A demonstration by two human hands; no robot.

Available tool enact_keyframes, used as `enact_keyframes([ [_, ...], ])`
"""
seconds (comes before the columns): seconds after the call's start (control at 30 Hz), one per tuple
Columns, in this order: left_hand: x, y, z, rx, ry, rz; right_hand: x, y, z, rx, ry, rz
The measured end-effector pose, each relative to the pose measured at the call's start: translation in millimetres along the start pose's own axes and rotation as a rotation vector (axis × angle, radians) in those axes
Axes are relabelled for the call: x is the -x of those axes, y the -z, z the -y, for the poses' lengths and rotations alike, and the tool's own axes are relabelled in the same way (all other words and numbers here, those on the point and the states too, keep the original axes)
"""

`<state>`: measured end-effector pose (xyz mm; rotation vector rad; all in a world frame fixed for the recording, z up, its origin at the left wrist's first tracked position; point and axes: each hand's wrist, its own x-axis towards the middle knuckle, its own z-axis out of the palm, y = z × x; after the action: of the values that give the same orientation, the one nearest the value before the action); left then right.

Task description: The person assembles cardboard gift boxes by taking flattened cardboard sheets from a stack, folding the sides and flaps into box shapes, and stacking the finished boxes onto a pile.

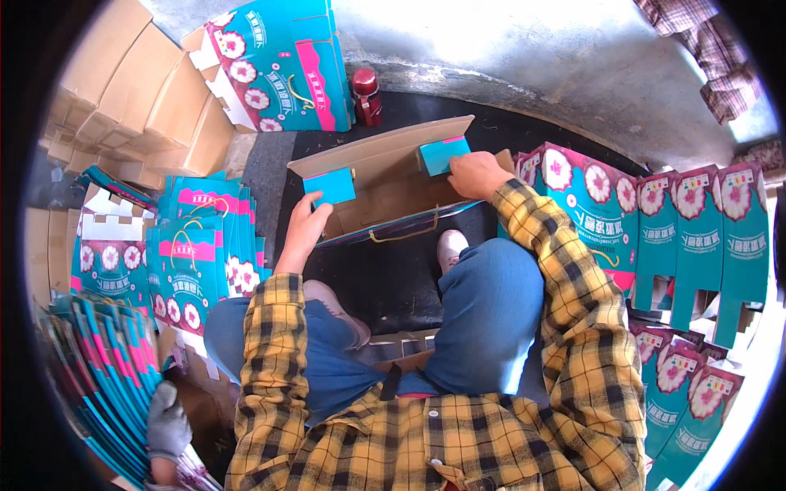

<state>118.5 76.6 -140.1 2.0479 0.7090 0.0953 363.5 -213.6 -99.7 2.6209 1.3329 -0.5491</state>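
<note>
An open cardboard gift box [385,196] with a brown inside stands in front of me between my legs. Its long back panel is raised, and a small teal flap leans in at each end. My left hand [304,229] holds its left end, fingertips at the left flap [332,187]. At the right end, my right hand [479,175] is closed on the box edge beside the right flap [444,155]. A yellow cord handle [405,235] hangs along the near side.
Flat teal cartons [98,352] stack at left, beside another person's gloved hand [169,421]. Folded teal boxes [692,217] line the right. Brown cartons [135,78] pile up far left. A red flask [367,96] stands behind, next to an upright teal carton [274,57].
</note>
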Motion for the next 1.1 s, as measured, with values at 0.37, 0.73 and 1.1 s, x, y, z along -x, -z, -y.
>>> enact_keyframes([
  [0.37,9,0,-31,0.108,0.076,0.018,-18,-37,-61,-1.407,-0.37,-0.232],
  [0.73,6,0,-27,0.127,0.124,0.013,-18,7,-53,-1.43,-0.441,-0.174],
  [1.1,4,6,-9,0.05,0.032,-0.123,-13,-23,-78,-1.366,-0.168,-0.065],
])
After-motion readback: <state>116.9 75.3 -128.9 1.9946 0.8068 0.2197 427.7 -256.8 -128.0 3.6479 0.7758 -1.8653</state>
